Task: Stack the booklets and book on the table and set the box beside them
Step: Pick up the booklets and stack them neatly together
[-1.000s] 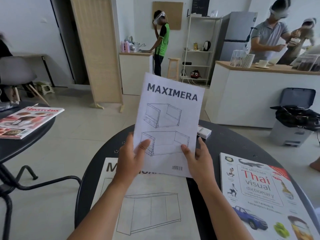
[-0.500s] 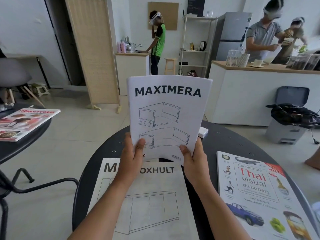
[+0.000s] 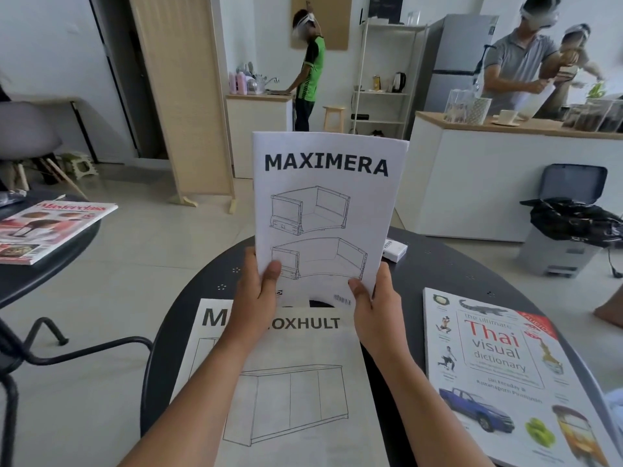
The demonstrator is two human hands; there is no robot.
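Raised nearly upright since before, MAXIMERA booklet (image 3: 323, 210) is gripped at its bottom corners by left hand (image 3: 258, 294) and right hand (image 3: 372, 310), directly above flat MOXHULT booklet (image 3: 286, 382).

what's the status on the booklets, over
Both hands, left and right, grip white MAXIMERA booklet upright. Second white booklet flat below, Thai dictionary book right, small white box behind. Nothing blocking.
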